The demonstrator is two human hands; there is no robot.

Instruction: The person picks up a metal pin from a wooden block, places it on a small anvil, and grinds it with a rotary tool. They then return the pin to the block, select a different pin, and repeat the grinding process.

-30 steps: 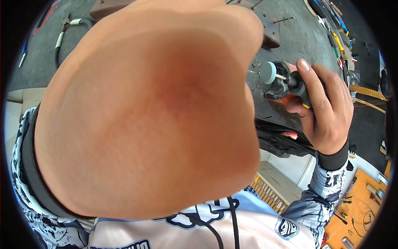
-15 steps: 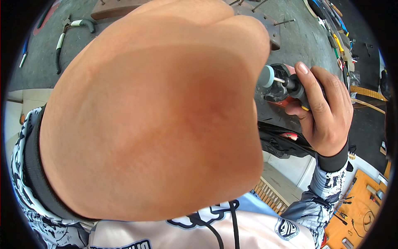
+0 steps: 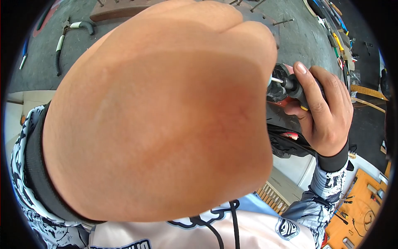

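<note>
Though unclear, badge lettering, handheld tool.

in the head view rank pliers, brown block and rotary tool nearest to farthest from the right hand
From the right hand:
1. Rotary tool, in its grip
2. Brown block, top edge, left of centre
3. Pliers, farther left

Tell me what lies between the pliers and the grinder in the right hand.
In the head view, the left hand fills most of the stretch between the pliers and the grinder; anything behind it is hidden.
</note>
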